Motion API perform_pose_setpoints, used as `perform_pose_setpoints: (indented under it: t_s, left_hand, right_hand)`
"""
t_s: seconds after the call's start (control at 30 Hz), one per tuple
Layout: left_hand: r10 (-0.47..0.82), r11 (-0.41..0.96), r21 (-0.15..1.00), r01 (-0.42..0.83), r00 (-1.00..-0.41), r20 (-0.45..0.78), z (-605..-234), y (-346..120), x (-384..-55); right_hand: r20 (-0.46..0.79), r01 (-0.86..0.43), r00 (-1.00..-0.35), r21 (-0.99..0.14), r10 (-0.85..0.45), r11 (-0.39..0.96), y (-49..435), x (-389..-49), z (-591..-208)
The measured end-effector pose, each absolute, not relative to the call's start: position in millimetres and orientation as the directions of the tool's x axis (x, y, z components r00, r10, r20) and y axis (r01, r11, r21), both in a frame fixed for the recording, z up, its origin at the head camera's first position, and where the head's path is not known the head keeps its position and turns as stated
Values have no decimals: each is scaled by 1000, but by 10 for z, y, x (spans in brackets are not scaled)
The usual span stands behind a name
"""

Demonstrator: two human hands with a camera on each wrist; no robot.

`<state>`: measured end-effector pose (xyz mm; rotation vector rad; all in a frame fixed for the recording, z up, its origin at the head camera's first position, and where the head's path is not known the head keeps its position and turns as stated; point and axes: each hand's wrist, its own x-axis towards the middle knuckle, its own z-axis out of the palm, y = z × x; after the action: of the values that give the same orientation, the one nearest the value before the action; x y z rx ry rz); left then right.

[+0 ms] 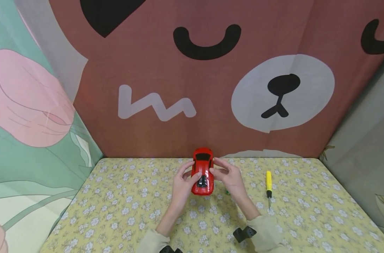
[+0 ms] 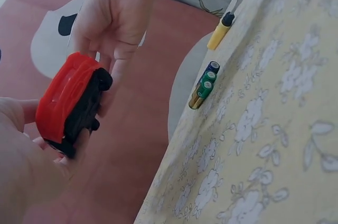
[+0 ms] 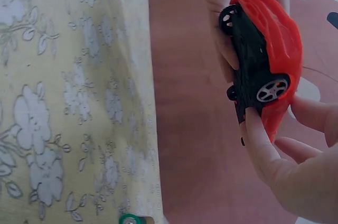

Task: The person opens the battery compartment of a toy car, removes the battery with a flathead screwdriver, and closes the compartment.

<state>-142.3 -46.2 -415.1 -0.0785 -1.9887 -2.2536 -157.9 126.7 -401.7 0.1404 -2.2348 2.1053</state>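
A red toy car [image 1: 203, 172] with a black underside is held up above the table between both hands. My left hand [image 1: 181, 182] grips its left side, the thumb lying over the top near one window. On the other side, my right hand [image 1: 232, 178] holds the car with thumb and fingers. From the right wrist view, black wheels with silver spokes show on the car [image 3: 269, 60], and a finger of the right hand [image 3: 303, 176] touches the underside. Most of the car's underside is hidden in the head view.
A screwdriver [image 1: 269, 182] with a yellow and black handle lies on the flowered tablecloth [image 1: 116, 207], right of the hands. Small green and blue batteries [image 2: 205, 87] sit together on the table, mostly hidden by the right hand in the head view. A bear-print curtain [image 1: 154, 140] hangs behind.
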Motion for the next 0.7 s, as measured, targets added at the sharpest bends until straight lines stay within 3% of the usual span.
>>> perform_pose_setpoints:
  t_s: [0.23, 0.4, 0.7]
  left_hand:
    - [-39, -15, 996, 91, -995, 90, -4219, -471, -1452]
    - [6, 76, 991, 106, -994, 106, -4271, -475, -1494]
    - [102, 246, 958, 150, -986, 128, -4353, -497, -1525]
  right_hand:
    - [153, -156, -988, -979, -29, 132, 1217, -1625, -4159]
    - [154, -153, -988, -949, -19, 275, 1182, -1622, -4210]
    - [166, -188, -982, -910, -93, 369, 1178, -1630, -4320]
